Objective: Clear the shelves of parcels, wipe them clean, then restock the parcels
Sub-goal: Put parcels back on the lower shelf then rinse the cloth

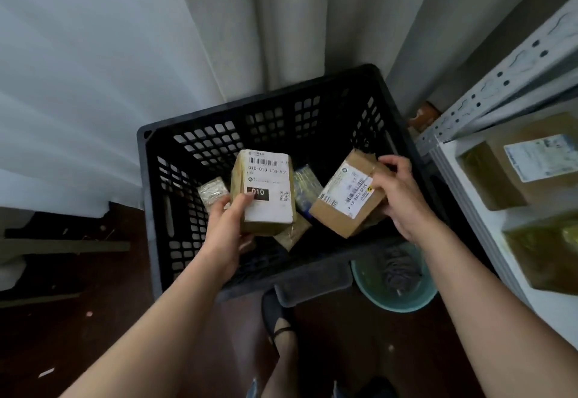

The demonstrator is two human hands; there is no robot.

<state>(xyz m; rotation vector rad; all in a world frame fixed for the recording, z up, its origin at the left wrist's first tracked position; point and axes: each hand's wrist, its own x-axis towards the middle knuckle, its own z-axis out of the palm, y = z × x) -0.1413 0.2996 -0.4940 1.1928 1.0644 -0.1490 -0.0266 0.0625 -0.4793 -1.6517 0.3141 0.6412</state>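
Currently over the black crate: left hand grips a taped parcel. Right hand clasps a cardboard box.

You see pale grey curtains filling the upper left and top centre of the frame, hanging in long folds down to a dark reddish floor. A teal basin sits low and right of centre on that floor, with a greyish crumpled cloth inside it. At bottom centre your foot in a dark strapped shoe stands just beside the basin. A small white scrap lies at lower left.
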